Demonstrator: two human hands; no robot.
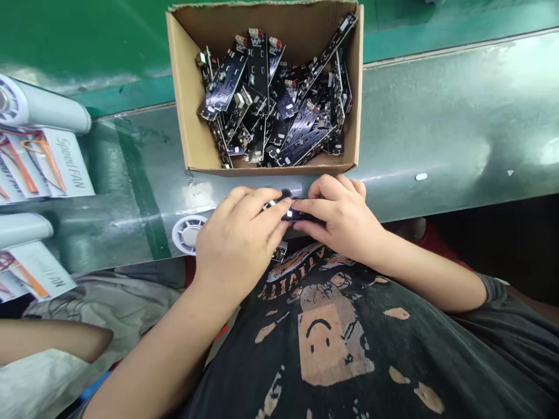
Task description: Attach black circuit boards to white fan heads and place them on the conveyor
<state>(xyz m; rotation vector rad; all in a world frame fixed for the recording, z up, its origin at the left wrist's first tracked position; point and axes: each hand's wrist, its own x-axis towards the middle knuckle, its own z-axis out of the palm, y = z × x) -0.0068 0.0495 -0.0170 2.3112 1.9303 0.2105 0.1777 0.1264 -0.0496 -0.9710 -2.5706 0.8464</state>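
A narrow black circuit board (pixel 289 214) is pinched between my two hands at the near edge of the table. My left hand (pixel 244 230) is closed over the board's left part, fingertips pressing on it. My right hand (pixel 343 212) grips its right end with thumb and fingers. Both hands hide most of the board. Beside my left wrist shows the round white vented end of a fan (pixel 188 234), its other parts covered by the hand. Below the fingers, a small piece of circuitry (pixel 280 251) sticks out; what it belongs to is unclear.
Directly beyond my hands stands an open cardboard box (pixel 273 172) piled with black circuit boards (pixel 258 73). White fans (pixel 55 110) and printed "Speed FAN" packages (pixel 69 160) lie at the left. Another person's arm (pixel 48 340) is at lower left. A small white oval piece (pixel 421 177) lies right.
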